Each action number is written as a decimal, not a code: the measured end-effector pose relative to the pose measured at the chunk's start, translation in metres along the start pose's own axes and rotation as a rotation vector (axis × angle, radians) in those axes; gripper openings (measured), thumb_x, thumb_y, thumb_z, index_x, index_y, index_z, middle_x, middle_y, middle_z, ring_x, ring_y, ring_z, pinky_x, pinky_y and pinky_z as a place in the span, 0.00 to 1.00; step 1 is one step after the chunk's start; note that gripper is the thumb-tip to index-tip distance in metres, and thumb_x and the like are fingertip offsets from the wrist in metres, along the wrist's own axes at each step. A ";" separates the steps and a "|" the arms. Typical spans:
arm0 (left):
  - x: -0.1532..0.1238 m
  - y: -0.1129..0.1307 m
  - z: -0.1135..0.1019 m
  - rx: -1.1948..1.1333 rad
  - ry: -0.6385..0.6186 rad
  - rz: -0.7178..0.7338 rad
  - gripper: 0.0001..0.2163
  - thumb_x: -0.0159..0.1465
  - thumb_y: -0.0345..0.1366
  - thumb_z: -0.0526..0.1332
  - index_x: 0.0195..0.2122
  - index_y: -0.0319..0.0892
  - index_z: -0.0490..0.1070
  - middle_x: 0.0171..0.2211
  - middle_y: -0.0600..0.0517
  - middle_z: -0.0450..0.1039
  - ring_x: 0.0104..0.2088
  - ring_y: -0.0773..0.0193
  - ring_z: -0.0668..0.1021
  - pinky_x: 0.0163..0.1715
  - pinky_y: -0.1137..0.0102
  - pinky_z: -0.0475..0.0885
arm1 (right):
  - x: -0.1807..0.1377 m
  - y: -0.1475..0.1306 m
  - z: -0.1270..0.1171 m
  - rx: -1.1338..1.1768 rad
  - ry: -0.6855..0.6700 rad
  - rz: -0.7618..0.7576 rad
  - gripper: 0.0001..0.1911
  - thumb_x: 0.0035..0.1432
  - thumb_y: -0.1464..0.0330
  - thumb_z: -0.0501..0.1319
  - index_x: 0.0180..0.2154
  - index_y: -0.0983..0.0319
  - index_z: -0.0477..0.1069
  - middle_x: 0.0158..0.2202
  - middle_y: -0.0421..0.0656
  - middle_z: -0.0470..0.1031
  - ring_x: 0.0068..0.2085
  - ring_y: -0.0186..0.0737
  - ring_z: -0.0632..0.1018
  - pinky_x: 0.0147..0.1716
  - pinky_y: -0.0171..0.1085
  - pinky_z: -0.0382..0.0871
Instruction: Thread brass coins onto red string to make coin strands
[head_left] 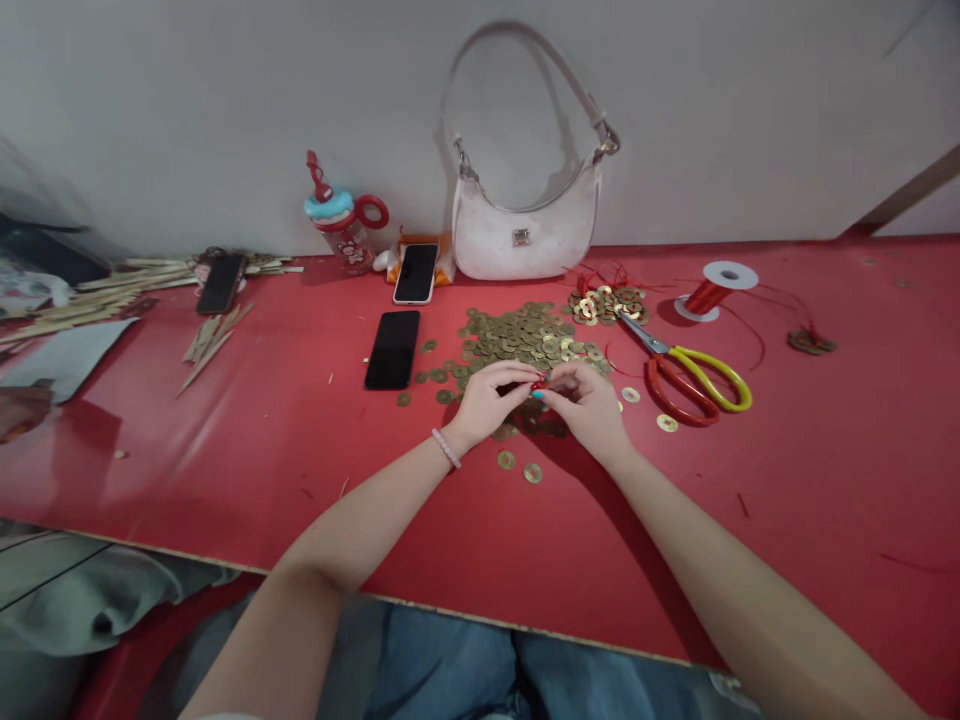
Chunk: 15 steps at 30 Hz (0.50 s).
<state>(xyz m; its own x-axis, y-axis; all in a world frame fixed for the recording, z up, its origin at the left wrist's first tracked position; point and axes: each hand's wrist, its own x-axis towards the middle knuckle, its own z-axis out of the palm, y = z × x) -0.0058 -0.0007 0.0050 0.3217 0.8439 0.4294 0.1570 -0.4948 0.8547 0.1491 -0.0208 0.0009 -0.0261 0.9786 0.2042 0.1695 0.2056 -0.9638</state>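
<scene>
My left hand, with a pale bead bracelet at the wrist, meets my right hand over the near side of a pile of brass coins. Both hands are closed in a fingertip pinch around a small bit of red cord, mostly hidden by the fingers. Square-holed coins lie loose below the hands, among them one coin near the wrists. Behind my right hand is a bunch of coins tied with red cord.
Scissors with red and yellow handles lie right, near a spool of red cord and a tied coin bundle. Leftward are a black phone, another phone, a cup and wooden strips. A white handbag stands behind.
</scene>
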 end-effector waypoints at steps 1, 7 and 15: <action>0.000 0.000 0.000 -0.002 0.000 -0.003 0.06 0.57 0.32 0.59 0.33 0.42 0.75 0.37 0.48 0.75 0.38 0.65 0.76 0.43 0.67 0.70 | 0.000 0.000 0.000 0.029 0.003 0.005 0.10 0.45 0.66 0.63 0.31 0.60 0.65 0.24 0.37 0.71 0.23 0.33 0.72 0.23 0.35 0.68; 0.001 -0.003 0.000 -0.025 -0.005 0.003 0.06 0.57 0.32 0.59 0.33 0.41 0.75 0.37 0.48 0.75 0.38 0.65 0.76 0.43 0.67 0.70 | 0.000 -0.006 -0.001 -0.026 0.026 -0.035 0.06 0.45 0.67 0.63 0.27 0.61 0.68 0.24 0.38 0.71 0.23 0.32 0.72 0.24 0.33 0.68; 0.000 -0.001 0.001 -0.003 -0.063 -0.033 0.07 0.57 0.32 0.58 0.34 0.39 0.75 0.37 0.46 0.75 0.39 0.64 0.76 0.43 0.67 0.70 | 0.004 -0.006 -0.004 0.105 0.122 -0.009 0.06 0.43 0.67 0.64 0.25 0.60 0.68 0.23 0.37 0.69 0.24 0.30 0.70 0.25 0.32 0.66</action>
<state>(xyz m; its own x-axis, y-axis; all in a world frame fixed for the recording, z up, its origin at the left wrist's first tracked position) -0.0049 -0.0006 0.0042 0.3741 0.8452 0.3817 0.1662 -0.4660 0.8690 0.1522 -0.0181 0.0082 0.0941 0.9695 0.2261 0.0656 0.2206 -0.9732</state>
